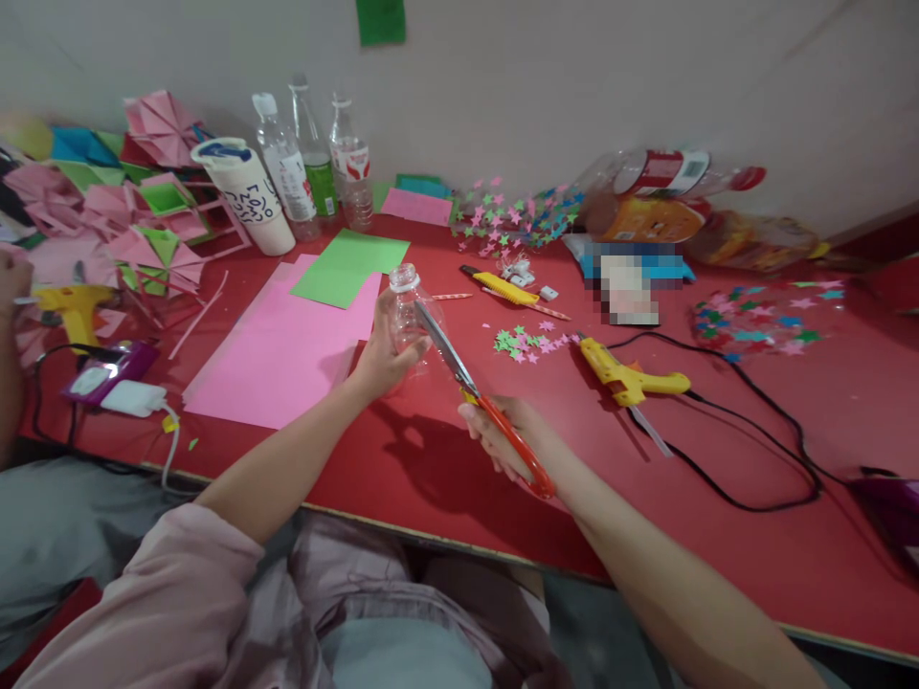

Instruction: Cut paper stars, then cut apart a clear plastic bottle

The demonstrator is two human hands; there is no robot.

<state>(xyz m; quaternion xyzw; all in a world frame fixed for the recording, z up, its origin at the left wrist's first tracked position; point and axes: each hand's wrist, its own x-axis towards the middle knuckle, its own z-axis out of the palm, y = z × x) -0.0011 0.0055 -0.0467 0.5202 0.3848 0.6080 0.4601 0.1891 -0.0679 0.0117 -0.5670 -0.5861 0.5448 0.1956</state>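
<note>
Wrapped round a clear plastic bottle (408, 311) is my left hand (384, 354); the bottle's uncapped neck points up and away. My right hand (503, 431) grips a pair of scissors (511, 442) with red handles. Their metal blades point up and to the left, and the tips are in front of or against the bottle's side; whether they cut into it I cannot tell. Beneath my left forearm lie sheets of pink paper (258, 354), with a green sheet (351, 268) over their far end.
A yellow glue gun (624, 373) with a black cord lies right. Paper stars (527, 340) and a yellow utility knife (503, 285) lie beyond my hands. Bottles (351, 163) and a white tumbler (244, 196) stand by the wall. Another person's hand (12, 282) is far left, near another glue gun (76, 301).
</note>
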